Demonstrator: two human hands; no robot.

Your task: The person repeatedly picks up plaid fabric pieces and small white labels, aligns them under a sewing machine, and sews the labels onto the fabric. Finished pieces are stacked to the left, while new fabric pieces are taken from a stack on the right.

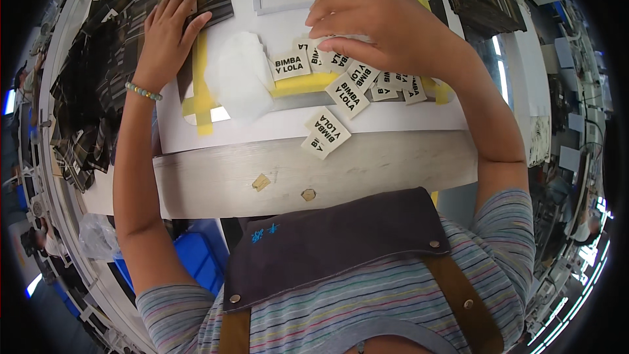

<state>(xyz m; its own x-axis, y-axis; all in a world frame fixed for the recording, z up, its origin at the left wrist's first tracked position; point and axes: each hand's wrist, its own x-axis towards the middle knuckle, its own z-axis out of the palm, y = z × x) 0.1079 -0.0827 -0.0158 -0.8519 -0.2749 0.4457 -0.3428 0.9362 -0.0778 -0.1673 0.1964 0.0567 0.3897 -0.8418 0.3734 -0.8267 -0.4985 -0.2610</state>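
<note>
Right hand (380, 23) is curled, fingertips pinching at the cloth labels (347, 78) scattered just beneath, toward 6 o'clock; left hand (171, 29) is spread flat on plaid fabric (98, 78) at 9 o'clock

A short-sleeved shirt with thin multicoloured stripes on grey (504, 229) is worn under a dark apron bib (341, 242), marked with a small blue embroidered emblem and fastened by metal rivets to brown leather straps (468, 308). A pale green beaded bracelet (143, 91) is worn on the left wrist.
</note>
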